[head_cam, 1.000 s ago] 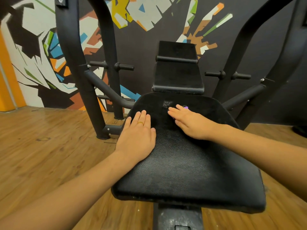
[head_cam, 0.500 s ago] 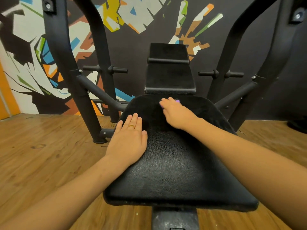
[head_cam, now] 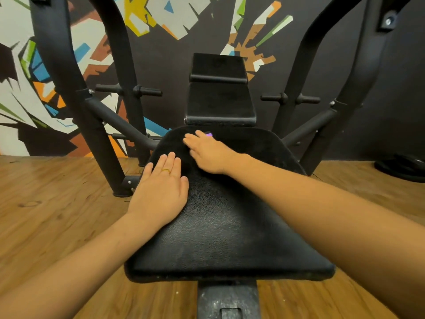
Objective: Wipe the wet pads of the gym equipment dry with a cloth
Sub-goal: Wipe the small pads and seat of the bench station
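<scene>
A black padded seat (head_cam: 230,226) of a gym machine fills the middle of the view, with a smaller black back pad (head_cam: 220,100) upright behind it. My left hand (head_cam: 161,192), wearing a gold ring, lies flat on the seat's left edge. My right hand (head_cam: 207,153) presses flat near the seat's far edge with fingers straight. A small bit of purple cloth (head_cam: 209,134) peeks out beyond its fingertips; the rest of the cloth is hidden under the hand.
Black steel frame posts (head_cam: 69,88) (head_cam: 358,88) rise on both sides, with short pegs (head_cam: 128,89) (head_cam: 289,97) sticking out. A wooden floor (head_cam: 46,203) surrounds the machine. A painted mural wall stands behind. A dark round object (head_cam: 402,168) lies at the far right.
My right hand has slid with the cloth toward the seat's far edge and a little left. My left hand has stayed flat on the left edge.
</scene>
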Available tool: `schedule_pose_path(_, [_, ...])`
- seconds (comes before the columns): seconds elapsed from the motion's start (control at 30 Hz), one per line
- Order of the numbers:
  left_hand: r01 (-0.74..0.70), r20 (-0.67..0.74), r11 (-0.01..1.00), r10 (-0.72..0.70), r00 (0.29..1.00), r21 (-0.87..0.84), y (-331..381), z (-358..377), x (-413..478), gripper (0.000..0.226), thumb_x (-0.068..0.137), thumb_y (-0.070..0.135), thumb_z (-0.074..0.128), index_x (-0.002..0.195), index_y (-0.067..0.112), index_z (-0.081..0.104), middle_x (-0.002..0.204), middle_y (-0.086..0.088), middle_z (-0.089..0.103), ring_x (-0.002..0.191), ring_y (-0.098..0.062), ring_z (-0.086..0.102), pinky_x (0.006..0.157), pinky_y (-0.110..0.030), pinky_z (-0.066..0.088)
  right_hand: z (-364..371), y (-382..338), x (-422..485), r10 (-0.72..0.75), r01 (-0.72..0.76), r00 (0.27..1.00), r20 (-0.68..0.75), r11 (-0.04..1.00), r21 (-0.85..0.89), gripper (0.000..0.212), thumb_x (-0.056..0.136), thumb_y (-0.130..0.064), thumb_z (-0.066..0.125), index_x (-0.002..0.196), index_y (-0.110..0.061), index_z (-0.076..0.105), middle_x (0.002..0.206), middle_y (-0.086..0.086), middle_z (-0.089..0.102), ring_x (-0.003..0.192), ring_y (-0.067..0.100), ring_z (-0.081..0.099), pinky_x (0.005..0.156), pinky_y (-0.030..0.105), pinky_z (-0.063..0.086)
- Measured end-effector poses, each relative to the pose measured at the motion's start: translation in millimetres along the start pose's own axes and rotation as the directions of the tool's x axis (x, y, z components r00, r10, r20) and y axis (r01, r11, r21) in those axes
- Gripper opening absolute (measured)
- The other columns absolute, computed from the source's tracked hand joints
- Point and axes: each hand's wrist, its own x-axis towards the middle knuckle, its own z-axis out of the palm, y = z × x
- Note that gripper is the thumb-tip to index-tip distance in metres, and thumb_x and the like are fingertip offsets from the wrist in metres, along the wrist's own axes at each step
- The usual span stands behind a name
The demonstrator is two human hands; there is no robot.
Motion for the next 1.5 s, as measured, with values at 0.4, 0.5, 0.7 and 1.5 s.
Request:
schedule_pose_path(0.4, [0.018, 0.008, 1.000, -0.018, 1.000, -0.014, 1.4, -0.2, -1.1, 0.061, 0.107, 0.040, 0.021, 0.161, 0.012, 0.020, 0.168, -0.007, 0.016, 0.156, -0.021, 0.011, 0.125, -0.041, 0.010, 2.0, 52.0, 17.6, 0.290, -0.289, 0.952, -0.101, 0.957, 0.021, 0.030, 0.105, -0.016, 0.038, 0.127, 0.000, 0.050, 0.138, 0.015, 0.047, 0.133, 0.034, 0.037, 0.107, 0.045, 0.036])
schedule_pose_path(0.5, [0.019, 0.004, 1.000, -0.019, 1.000, -0.014, 2.9, -0.4, -2.0, 0.063, 0.105, 0.042, 0.014, 0.161, 0.012, 0.020, 0.168, -0.007, 0.016, 0.156, -0.021, 0.012, 0.125, -0.042, 0.011, 1.4, 38.2, 27.3, 0.249, -0.249, 0.967, -0.046, 0.969, 0.002, 0.039, 0.106, -0.018, 0.038, 0.140, 0.000, 0.044, 0.151, 0.014, 0.039, 0.145, 0.037, 0.026, 0.117, 0.048, 0.030])
schedule_pose_path(0.7, [0.017, -0.001, 1.000, -0.017, 1.000, -0.002, 2.6, 0.6, -0.8, 0.071, 0.098, 0.043, 0.010, 0.160, 0.010, 0.022, 0.167, -0.009, 0.020, 0.155, -0.022, 0.015, 0.125, -0.044, 0.014, 3.0, -12.4, 41.5, -0.043, 0.042, 0.999, 0.006, 0.998, 0.052, 0.047, 0.107, -0.015, 0.039, 0.153, -0.009, 0.035, 0.162, 0.008, 0.029, 0.152, 0.028, 0.019, 0.122, 0.044, 0.025])
schedule_pose_path(1.5, [-0.014, -0.009, 0.999, 0.014, 1.000, -0.032, -4.9, -0.2, -4.6, 0.065, 0.105, 0.045, 0.015, 0.161, 0.012, 0.021, 0.168, -0.006, 0.018, 0.156, -0.020, 0.013, 0.125, -0.041, 0.011, 0.0, 108.1, -122.0, 0.162, -0.171, 0.969, -0.184, 0.985, -0.031, 0.022, 0.097, -0.026, 0.034, 0.095, -0.010, 0.049, 0.097, 0.004, 0.047, 0.090, 0.023, 0.043, 0.085, 0.048, 0.043])
